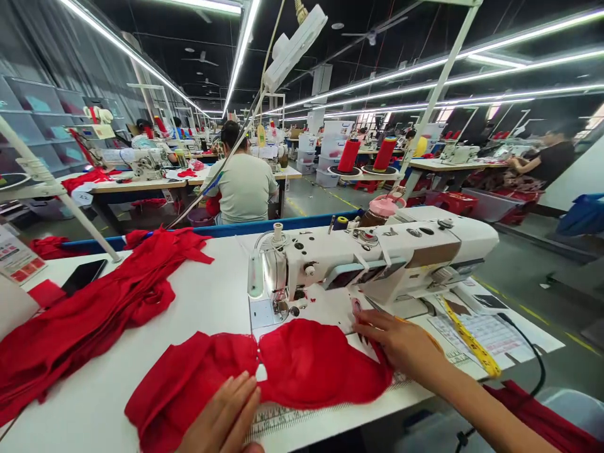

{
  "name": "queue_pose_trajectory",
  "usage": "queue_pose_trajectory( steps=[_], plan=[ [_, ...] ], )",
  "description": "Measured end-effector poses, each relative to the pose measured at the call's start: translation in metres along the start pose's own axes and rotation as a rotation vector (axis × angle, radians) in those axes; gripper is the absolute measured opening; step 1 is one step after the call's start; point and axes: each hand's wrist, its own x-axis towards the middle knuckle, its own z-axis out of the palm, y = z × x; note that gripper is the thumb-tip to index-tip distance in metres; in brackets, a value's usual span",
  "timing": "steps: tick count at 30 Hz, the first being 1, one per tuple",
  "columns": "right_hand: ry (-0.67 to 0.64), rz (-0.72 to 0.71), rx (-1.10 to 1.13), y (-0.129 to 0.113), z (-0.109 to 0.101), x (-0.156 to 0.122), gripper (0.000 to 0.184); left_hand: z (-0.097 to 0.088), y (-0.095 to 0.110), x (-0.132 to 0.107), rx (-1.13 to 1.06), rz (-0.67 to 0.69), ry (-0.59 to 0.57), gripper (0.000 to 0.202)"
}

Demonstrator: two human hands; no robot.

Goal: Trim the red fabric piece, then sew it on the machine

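Observation:
A red bra piece [306,365] with two joined cups lies across the white table in front of the sewing machine [377,251]. Flat on the left cup's lower edge rests my left hand [226,409], fingers stretched out. My right hand [401,343] is at the piece's right end, beside the machine bed. Its fingers bend down and close together over something small and dark, mostly hidden under them. A small pinkish item shows just past the fingertips; its kind is unclear. The needle area [280,305] stands just behind the join between the cups.
A pile of red fabric pieces [104,296] runs along the left, with a black phone [85,277] beside it. A yellow tape measure [472,343] and papers [495,333] lie at right. Ahead, a person [240,176] sits facing away. Red thread cones [349,156] stand behind the machine.

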Motion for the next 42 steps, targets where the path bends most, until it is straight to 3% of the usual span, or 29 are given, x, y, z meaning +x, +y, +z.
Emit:
queue_pose_trajectory(
  steps=[3, 6, 9, 11, 14, 17, 22, 27, 29, 32, 42],
  plan=[
    [0.021, 0.017, -0.035, 0.021, 0.017, 0.016, 0.054, 0.014, 0.017, 0.025, 0.032, 0.033, -0.022, 0.055],
    [0.09, 0.117, -0.091, 0.017, 0.018, 0.026, 0.047, 0.029, 0.026, 0.023, 0.033, 0.032, -0.06, 0.046],
    [0.157, 0.134, -0.062, -0.022, 0.008, 0.039, 0.054, 0.037, 0.027, 0.017, -0.088, 0.02, -0.04, 0.037],
    [0.206, -0.009, 0.12, -0.06, 0.002, 0.053, 0.055, 0.039, 0.024, 0.017, -0.226, -0.039, -0.013, 0.032],
    [0.155, -0.255, 0.341, -0.109, 0.004, 0.078, 0.038, 0.044, 0.017, 0.017, -0.294, -0.202, -0.015, 0.032],
    [0.145, -0.197, 0.35, -0.129, 0.016, 0.087, 0.023, 0.054, 0.009, 0.01, -0.205, -0.311, -0.062, 0.035],
    [0.179, -0.072, 0.363, -0.121, 0.02, 0.072, 0.028, 0.059, -0.002, 0.007, -0.314, -0.333, -0.168, 0.041],
    [0.21, -0.138, 0.476, -0.119, 0.012, 0.092, 0.034, 0.058, -0.012, 0.031, -0.472, -0.318, -0.066, 0.026],
    [0.207, -0.172, 0.539, -0.122, 0.015, 0.104, 0.027, 0.06, -0.012, 0.034, -0.486, -0.304, -0.069, 0.023],
    [0.194, -0.162, 0.56, -0.124, 0.023, 0.108, 0.021, 0.065, -0.011, 0.028, -0.452, -0.262, -0.077, 0.025],
    [0.056, -0.096, 0.578, -0.124, 0.025, 0.097, 0.039, 0.062, -0.016, 0.02, -0.265, -0.156, -0.124, 0.047]
  ],
)
